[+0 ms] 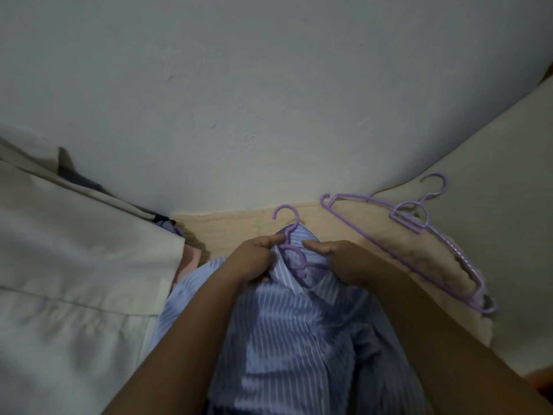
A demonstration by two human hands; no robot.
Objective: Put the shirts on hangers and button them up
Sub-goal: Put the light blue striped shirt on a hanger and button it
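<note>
Hands, left (254,259) and right (338,259), pinch the collar of the striped shirt (293,333) around its purple hanger (291,250) on the bed; soft, limp cloth, best held near the placket.

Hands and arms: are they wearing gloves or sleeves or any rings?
No. The left hand and right hand are bare, without gloves. Both forearms are bare too, with no sleeves in view. I see no watch, bracelet or rings, though the picture is dim.
</note>
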